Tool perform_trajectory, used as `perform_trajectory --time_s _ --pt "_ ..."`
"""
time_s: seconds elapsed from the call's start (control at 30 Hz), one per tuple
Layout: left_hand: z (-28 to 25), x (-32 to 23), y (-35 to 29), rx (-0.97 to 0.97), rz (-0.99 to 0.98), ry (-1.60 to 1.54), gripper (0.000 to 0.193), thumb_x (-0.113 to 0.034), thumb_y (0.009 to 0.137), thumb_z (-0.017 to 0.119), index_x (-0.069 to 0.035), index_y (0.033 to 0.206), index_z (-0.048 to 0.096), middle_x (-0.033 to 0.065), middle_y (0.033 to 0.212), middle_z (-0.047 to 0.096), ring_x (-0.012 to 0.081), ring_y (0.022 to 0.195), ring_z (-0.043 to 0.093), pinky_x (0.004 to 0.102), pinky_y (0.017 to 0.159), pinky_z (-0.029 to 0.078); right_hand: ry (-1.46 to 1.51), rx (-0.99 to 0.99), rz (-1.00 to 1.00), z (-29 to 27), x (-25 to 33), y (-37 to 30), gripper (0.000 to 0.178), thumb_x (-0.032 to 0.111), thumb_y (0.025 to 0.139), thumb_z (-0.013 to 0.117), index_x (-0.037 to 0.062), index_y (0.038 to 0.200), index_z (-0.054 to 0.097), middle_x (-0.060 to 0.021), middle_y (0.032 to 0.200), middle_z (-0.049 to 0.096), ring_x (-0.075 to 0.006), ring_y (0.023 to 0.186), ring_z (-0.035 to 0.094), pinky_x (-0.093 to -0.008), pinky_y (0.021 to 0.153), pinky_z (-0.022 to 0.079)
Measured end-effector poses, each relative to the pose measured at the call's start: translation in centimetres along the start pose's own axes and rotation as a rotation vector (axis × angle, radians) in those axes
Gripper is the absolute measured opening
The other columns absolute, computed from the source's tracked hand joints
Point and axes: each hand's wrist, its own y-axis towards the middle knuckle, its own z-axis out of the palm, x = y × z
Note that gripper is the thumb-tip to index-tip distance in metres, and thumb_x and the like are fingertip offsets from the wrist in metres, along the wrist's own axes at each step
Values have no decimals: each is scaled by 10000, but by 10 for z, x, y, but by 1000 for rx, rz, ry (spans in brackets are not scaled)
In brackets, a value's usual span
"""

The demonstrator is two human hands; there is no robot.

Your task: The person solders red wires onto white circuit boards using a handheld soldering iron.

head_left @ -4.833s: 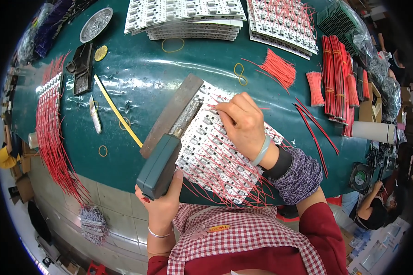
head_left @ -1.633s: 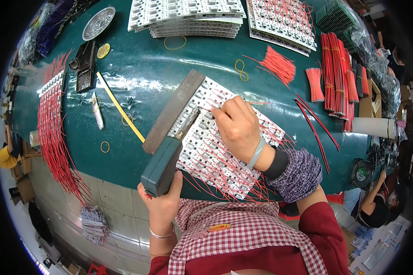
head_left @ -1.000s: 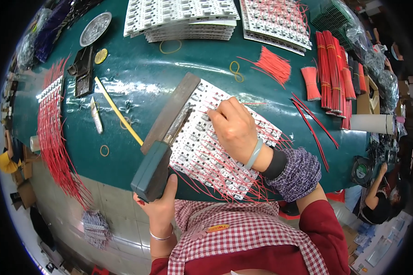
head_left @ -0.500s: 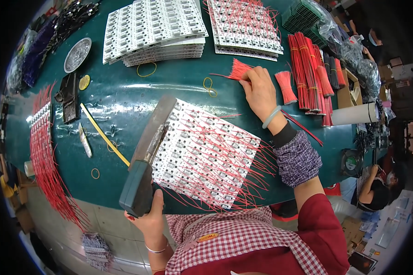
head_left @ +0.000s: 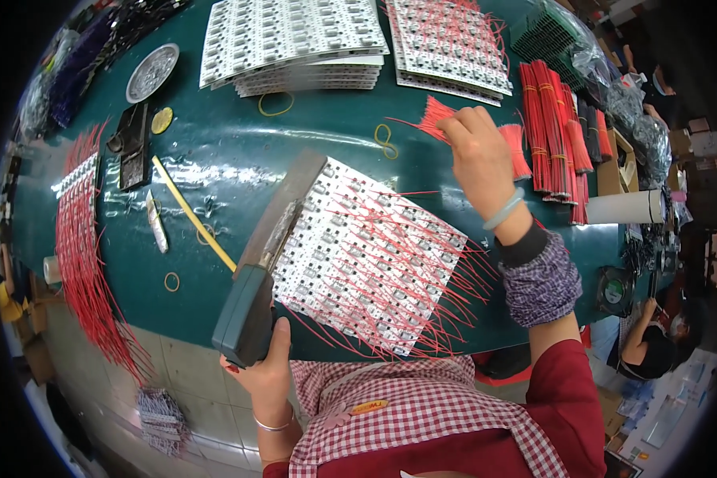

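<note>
My left hand [head_left: 268, 373] is closed around the dark green handle of a hand tool [head_left: 247, 312]; its long brown-grey body lies along the left edge of a white circuit board panel [head_left: 358, 263]. Rows of small components cover this panel, and thin red wires stick out from many of them toward the right. Up at the far side, my right hand [head_left: 479, 151] has its fingers bent and pressed together at the right end of a fanned bundle of short red wires [head_left: 436, 118]. The fingertips are partly hidden, so how many wires they pinch does not show.
Stacked white panels [head_left: 295, 36] and a wired stack [head_left: 450, 48] stand at the back. Red wire bundles [head_left: 546, 131] lie right, near a white roll [head_left: 625, 207]. At left are a wired panel [head_left: 80, 191], a metal dish [head_left: 152, 73], a yellow strip [head_left: 193, 211] and rubber bands [head_left: 385, 142].
The whole view has shifted, so table items appear farther right. My right hand stays at the red wire bundle with slightly changed finger placement; my left hand keeps its grip on the tool.
</note>
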Motion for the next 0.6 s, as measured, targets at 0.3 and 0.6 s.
perform_trajectory --time_s 0.3,0.6 --pt "-7 6 -6 2 0 24 328 108 809 718 60 1133 697 64 833 653 79 580 550 214 519 421 359 96 -115 -20 106 -14 204 -56 753 668 4 947 663 -124 853 589 -308 785 610 -398 670 513" --pt "-10 -3 -4 13 3 38 333 87 790 748 50 1119 704 67 892 685 74 633 578 212 548 447 487 3 -12 16 147 -50 250 -40 765 734 15 1003 686 -82 768 531 -252 709 576 -369 612 476"
